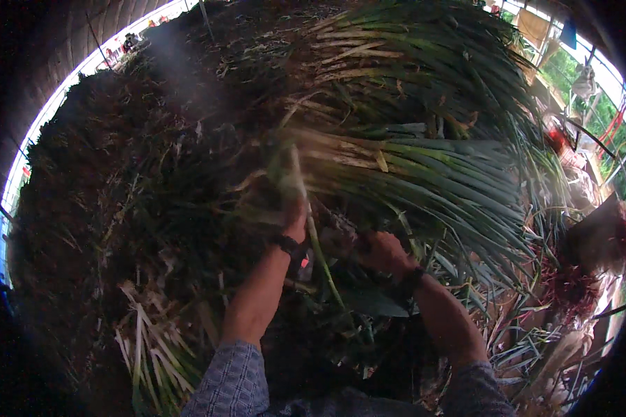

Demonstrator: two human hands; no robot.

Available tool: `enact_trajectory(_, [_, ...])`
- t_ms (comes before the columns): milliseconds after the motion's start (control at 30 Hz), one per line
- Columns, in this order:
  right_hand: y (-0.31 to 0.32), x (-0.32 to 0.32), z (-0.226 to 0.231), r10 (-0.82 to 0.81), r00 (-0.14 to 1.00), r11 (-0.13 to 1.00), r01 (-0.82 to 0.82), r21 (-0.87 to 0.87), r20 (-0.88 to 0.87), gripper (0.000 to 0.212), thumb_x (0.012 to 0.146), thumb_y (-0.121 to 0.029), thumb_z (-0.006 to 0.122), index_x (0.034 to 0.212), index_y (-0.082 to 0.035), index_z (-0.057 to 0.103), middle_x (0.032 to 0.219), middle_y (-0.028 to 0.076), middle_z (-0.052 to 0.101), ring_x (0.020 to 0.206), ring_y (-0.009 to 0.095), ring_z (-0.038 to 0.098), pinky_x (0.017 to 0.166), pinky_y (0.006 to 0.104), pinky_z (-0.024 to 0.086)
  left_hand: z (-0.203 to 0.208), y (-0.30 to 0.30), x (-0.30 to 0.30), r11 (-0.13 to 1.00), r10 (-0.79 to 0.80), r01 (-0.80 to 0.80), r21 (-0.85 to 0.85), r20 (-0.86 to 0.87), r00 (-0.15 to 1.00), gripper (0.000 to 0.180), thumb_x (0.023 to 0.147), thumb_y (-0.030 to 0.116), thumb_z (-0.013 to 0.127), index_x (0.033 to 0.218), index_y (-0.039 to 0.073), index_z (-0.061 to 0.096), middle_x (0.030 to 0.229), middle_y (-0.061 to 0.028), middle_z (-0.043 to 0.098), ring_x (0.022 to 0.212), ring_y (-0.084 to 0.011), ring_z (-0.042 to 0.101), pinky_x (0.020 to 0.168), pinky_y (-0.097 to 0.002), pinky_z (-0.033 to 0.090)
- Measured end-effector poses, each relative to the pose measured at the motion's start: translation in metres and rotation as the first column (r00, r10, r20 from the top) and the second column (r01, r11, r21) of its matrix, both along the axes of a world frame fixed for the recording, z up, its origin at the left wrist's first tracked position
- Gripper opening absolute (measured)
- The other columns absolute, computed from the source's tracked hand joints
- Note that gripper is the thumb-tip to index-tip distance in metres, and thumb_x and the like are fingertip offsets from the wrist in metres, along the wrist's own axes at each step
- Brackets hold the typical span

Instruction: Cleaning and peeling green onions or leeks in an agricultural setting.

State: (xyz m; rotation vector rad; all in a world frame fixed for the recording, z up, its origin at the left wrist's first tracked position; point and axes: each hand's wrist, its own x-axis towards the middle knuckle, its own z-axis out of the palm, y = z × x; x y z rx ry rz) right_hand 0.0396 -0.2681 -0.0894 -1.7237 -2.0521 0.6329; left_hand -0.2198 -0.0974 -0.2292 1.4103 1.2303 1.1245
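Note:
Just left of the middle, my left hand (295, 212) is smeared by motion. It appears closed round a green onion (320, 260), whose pale end sticks up past the hand and whose green part hangs down between my forearms. To the right, my right hand (386, 251) is closed with curled fingers; whatever lies in it is too dark to make out. Beyond both hands is a large heap of green onions (424, 163), pale root ends to the left and green leaves to the right. Dark bands circle both wrists.
Several trimmed green onions (153, 347) lie at the lower left. A dark mass of roots and plant scraps (111, 181) spreads across the left. At right are loose leaves (528, 340), a reddish tangle (577, 288) and a railing by bright greenery.

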Motion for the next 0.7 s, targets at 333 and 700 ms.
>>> enact_trajectory(333, [-0.016,0.017,0.012,0.008,1.000,1.000,-0.009,0.018,0.009,0.042,0.085,-0.038,0.067,0.113,-0.007,0.061,0.086,0.022,0.068,0.084,0.044,0.065,0.072,0.0543,0.052,0.026,-0.072,0.040,0.988,-0.039,0.050,0.147,-0.073,0.997,0.059,0.100,0.058,0.041,0.131,0.010,0.052,0.106,-0.0055,0.056,0.100,-0.0215,0.054,0.088,-0.0344,0.044])
enact_trajectory(700, [-0.058,0.036,0.007,0.116,0.981,0.992,-0.106,-0.072,0.152,0.040,0.081,-0.040,0.069,0.103,-0.006,0.068,0.090,0.022,0.069,0.086,0.041,0.067,0.077,0.0489,0.054,0.056,-0.205,0.064,0.882,-0.005,0.237,-0.407,0.495,0.869,0.030,0.100,0.040,0.044,0.100,0.011,0.054,0.085,-0.0063,0.060,0.083,-0.0220,0.064,0.068,-0.0440,0.058])
